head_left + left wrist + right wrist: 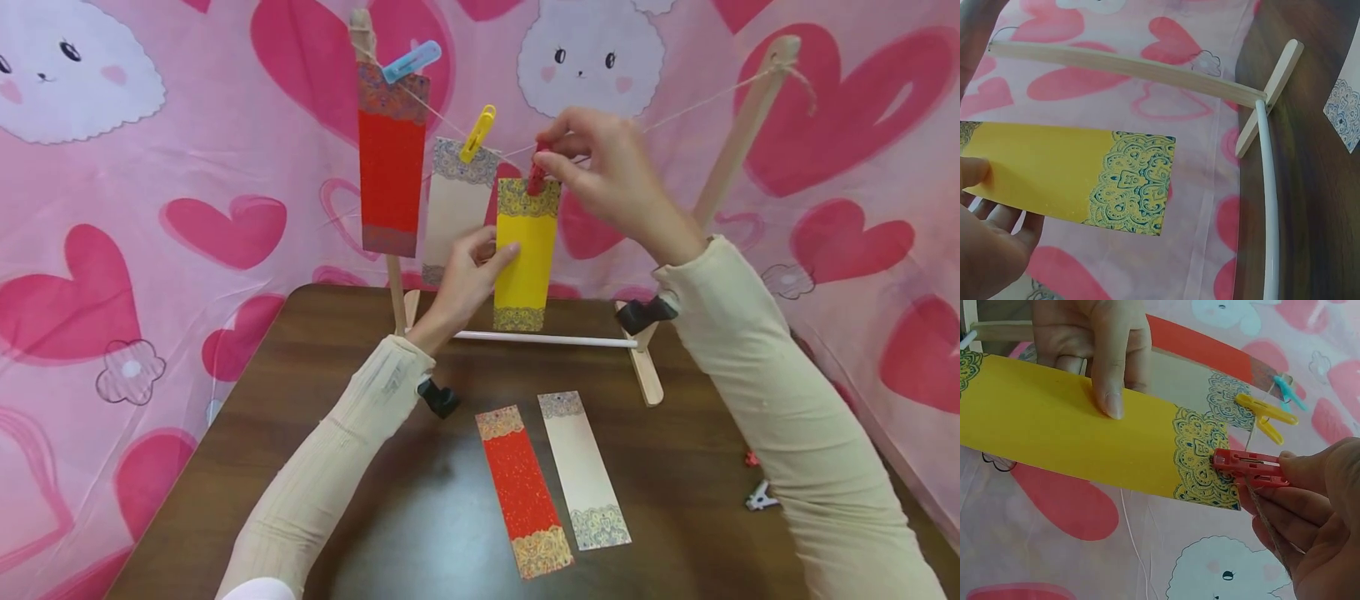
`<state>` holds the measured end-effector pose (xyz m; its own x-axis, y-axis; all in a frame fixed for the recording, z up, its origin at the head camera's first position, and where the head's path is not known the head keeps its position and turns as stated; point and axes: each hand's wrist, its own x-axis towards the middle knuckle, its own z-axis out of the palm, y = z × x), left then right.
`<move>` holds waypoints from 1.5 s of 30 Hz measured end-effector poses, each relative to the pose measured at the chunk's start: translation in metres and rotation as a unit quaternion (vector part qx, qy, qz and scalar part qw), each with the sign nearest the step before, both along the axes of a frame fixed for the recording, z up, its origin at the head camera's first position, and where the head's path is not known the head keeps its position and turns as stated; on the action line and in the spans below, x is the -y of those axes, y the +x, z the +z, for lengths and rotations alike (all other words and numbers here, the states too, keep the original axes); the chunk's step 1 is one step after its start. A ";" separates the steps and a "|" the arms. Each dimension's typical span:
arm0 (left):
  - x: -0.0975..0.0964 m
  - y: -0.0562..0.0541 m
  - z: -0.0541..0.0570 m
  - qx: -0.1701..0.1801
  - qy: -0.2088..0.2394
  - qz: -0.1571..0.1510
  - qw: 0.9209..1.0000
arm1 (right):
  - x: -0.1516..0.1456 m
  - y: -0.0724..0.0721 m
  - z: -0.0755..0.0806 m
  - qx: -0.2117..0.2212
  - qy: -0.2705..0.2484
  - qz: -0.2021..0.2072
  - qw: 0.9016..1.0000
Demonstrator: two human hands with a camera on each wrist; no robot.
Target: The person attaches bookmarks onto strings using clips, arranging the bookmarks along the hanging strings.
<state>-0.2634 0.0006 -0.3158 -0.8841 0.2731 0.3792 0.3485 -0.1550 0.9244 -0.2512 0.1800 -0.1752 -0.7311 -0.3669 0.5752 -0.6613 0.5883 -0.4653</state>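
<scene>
My left hand (468, 275) pinches the side edge of a yellow card (527, 258), thumb on its front and fingers behind. Patterned bands cross both ends of the card. Up at its top edge, my right hand (607, 162) grips a red clothespin (1250, 465) between thumb and fingers. The clothespin's tip overlaps the patterned band, and the string (1266, 519) passes right beside it. Farther left along the string hang a white card (453, 200) under a yellow clothespin (478, 133) and a red card (392, 167) under a blue clothespin (411, 62).
Wooden posts (750, 125) carry the string, with a white rod (543, 338) joining them low down. On the brown table (330, 400) lie another red card (525, 492) and another white card (585, 471). A white clip (761, 497) lies near my right sleeve.
</scene>
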 end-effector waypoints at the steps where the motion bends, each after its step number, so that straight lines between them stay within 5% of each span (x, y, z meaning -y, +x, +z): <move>1: -0.001 -0.001 0.000 -0.001 0.002 -0.002 1.000 | 0.000 0.000 0.000 0.000 0.006 -0.003 1.000; 11: -0.007 0.000 -0.004 -0.002 -0.011 -0.014 1.000 | -0.005 0.005 -0.013 -0.047 0.067 -0.039 0.996; 21: -0.002 0.008 -0.026 -0.006 -0.111 0.002 0.994 | -0.032 0.035 -0.054 -0.186 0.029 -0.019 0.982; 32: 0.025 0.044 -0.050 -0.022 -0.235 -0.008 0.972 | -0.067 0.075 -0.104 -0.156 -0.005 -0.049 0.986; 41: 0.038 0.076 -0.051 -0.055 -0.237 -0.031 0.970 | -0.091 0.100 -0.146 -0.133 -0.034 -0.073 0.988; 45: 0.042 0.091 -0.053 -0.071 -0.267 -0.020 0.961 | -0.100 0.112 -0.169 -0.096 -0.035 -0.088 0.991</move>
